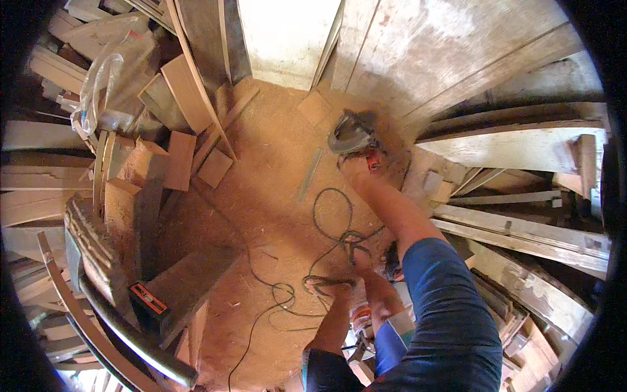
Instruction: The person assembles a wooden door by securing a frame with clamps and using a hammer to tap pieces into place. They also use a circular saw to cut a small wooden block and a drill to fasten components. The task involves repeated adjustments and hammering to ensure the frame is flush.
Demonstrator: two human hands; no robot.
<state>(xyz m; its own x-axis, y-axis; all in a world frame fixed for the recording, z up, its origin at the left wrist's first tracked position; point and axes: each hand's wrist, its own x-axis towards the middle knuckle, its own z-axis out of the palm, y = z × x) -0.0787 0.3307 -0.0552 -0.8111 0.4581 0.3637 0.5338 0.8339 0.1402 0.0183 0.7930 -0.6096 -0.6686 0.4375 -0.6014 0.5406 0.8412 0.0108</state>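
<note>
My right hand grasps the tool by its near end, likely for control; slack cord probably allows reach. My left hand is out of view.

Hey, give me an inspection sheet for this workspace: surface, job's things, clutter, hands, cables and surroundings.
Surface: floor, brown and dusty
Job's things: dark power tool, low over the floor; exact type unclear
Clutter: wood offcuts at left; pale strip left of the power tool
Hands: right hand holding the power tool, fingers partly hidden; left hand cannot be made out
Cables: dark cord looped on the floor; ends unclear
Surroundings: boards along both sides
</note>
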